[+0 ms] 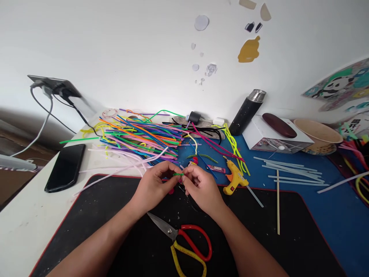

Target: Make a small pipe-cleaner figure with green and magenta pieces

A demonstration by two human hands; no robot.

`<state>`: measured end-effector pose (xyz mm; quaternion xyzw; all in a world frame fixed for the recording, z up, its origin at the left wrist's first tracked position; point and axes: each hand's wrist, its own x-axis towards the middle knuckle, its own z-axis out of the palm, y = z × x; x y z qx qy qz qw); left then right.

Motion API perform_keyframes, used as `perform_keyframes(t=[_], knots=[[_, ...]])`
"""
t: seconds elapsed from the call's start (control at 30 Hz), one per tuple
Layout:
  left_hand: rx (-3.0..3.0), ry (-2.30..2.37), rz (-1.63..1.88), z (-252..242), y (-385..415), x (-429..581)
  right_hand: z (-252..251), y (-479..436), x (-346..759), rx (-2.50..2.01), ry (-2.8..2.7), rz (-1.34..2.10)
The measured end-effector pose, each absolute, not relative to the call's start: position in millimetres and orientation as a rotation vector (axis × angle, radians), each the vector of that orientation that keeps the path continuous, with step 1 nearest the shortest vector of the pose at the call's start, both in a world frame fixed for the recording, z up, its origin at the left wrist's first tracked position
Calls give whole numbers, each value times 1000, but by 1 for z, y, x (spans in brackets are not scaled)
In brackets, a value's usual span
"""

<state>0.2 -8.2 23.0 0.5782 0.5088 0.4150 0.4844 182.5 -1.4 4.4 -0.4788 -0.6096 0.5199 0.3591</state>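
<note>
My left hand (pixel 154 184) and my right hand (pixel 200 186) meet over the black mat (pixel 86 215), both pinched on a short green pipe cleaner piece (pixel 178 174) held between their fingertips. Something pink shows just under my left fingers; I cannot make out what it is. Behind the hands lies a big heap of coloured pipe cleaners (pixel 138 140). Scissors with red and yellow handles (pixel 184 240) lie on the mat just below my wrists.
A yellow glue gun (pixel 235 177) and several glue sticks (pixel 291 171) lie to the right on the blue surface. A black phone (pixel 65 167) lies at the left. At the back stand a black flask (pixel 247 111), a white box (pixel 273 138) and a bowl (pixel 318 134).
</note>
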Motion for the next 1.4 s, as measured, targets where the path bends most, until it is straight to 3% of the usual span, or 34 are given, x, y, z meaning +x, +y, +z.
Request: perform_keyframes(t=[0.27,0.53,1.07,1.4], knots=[[1320,1237,939,25,-5,-3,4,-3,183,-1275,-1787,1004],[1012,1070,1020,16,-3,0,11,-5,183,-1284,-1534,1301],[1177,1077,1002,13,-3,1,3,4,184,-1148,-1100,1787],[1308,1178,1148,14,-12,3,9,1,185,-1161,-1266,1636]])
